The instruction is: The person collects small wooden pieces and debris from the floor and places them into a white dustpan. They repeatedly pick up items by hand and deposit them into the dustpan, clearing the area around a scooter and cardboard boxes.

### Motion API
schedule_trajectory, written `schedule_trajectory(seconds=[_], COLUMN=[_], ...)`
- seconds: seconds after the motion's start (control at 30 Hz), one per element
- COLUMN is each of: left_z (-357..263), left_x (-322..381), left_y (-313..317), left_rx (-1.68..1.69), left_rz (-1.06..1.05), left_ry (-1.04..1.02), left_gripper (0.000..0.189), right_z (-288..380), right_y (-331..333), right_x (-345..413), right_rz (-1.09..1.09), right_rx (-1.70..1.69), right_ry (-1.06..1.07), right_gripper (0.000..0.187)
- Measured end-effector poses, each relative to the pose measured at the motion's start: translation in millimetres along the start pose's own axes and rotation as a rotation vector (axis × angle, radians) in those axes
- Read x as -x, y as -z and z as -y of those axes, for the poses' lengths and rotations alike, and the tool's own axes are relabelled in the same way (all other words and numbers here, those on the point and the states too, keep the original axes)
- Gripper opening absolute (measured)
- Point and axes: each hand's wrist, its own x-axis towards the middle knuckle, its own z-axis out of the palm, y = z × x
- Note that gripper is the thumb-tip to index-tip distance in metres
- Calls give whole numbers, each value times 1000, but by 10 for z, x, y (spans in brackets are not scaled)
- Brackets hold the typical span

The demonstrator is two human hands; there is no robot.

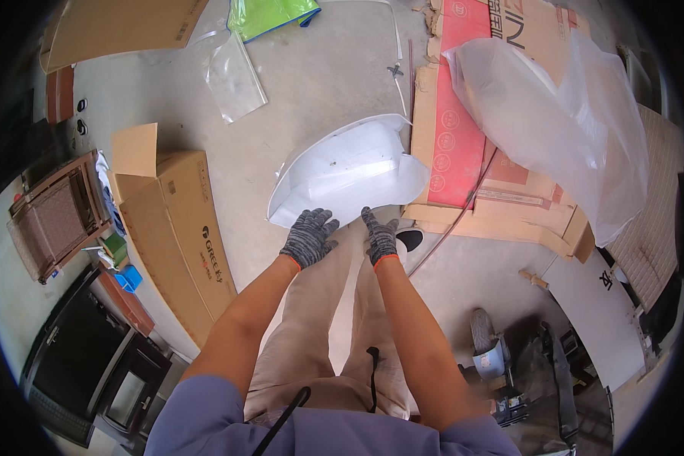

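A white, curved shell-like panel [342,174] lies on the concrete floor before me, with its hollow side up and its rims raised. My left hand [310,238], in a grey knitted glove with an orange cuff, is at the panel's near edge, fingers spread. My right hand [381,235], gloved alike, is by the same edge further right, its fingers pointing away from me. Whether either hand touches the panel cannot be told. Neither hand is closed around anything.
A tall cardboard box [176,228] stands at left. Flattened cardboard [461,114] and a large translucent plastic bag [547,119] lie at right, crossed by a thin dark hose [453,222]. A clear plastic bag [236,80] and a green cloth [271,14] lie beyond the panel.
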Motion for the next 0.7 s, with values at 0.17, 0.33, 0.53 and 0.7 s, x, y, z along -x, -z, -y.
schedule_trajectory(seconds=[0.17,0.33,0.53,0.7], left_z=[454,1056,460,-153], left_x=[-366,-689,-648,-495], left_y=[489,561,52,240], left_rx=[-115,-61,-35,210], left_rz=[-763,-43,170,196], left_ry=[346,586,-14,-148], left_gripper=[75,68,46,51], right_z=[-215,-93,167,76], right_y=[-267,-395,-432,-529], right_x=[-658,-520,-216,-499], right_rz=[-69,82,528,177], right_rx=[-253,-396,-619,-545], right_ry=[-36,-165,-108,157], right_gripper=[71,60,66,35])
